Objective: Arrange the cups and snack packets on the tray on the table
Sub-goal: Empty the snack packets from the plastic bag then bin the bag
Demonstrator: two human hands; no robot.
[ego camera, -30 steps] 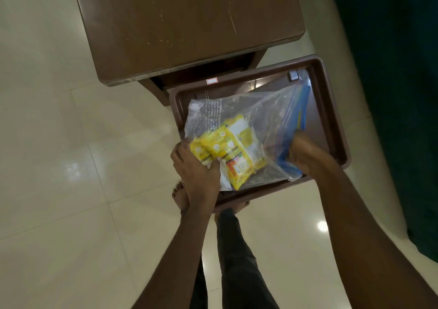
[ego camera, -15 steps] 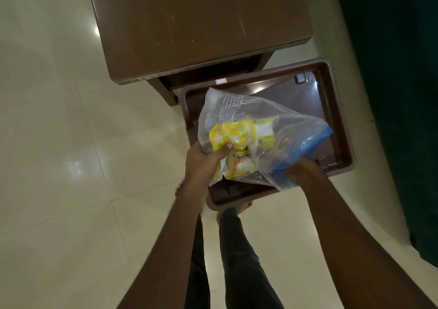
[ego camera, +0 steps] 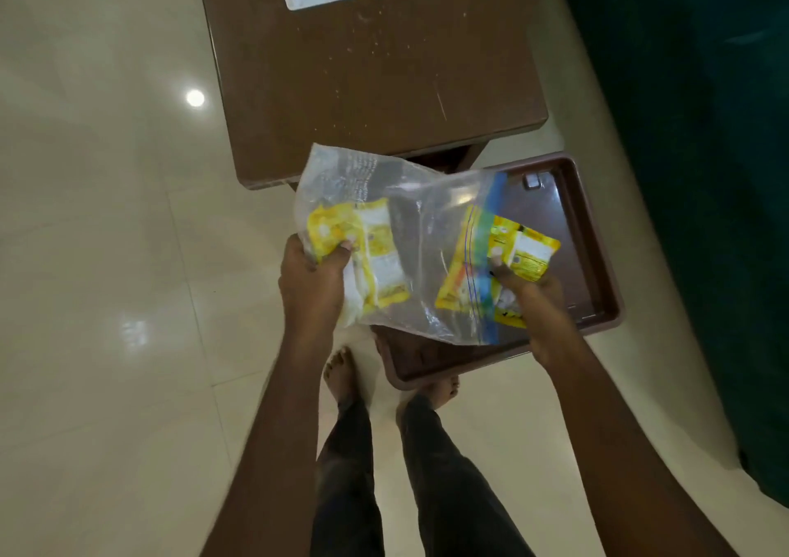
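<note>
Your left hand is clamped on the clear zip bag, pinching the yellow snack packets inside it. Your right hand is closed on one packet drawn out past the blue zip. Keep the bag's mouth level, then lay that packet flat in the brown tray below. Beyond stands the table; no cups show.

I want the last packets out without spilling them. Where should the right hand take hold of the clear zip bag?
Probably at the blue zip edge of the clear zip bag, coming from the right, where the mouth faces the right hand. The left hand pinches the closed end through the film, packets inside.
</note>
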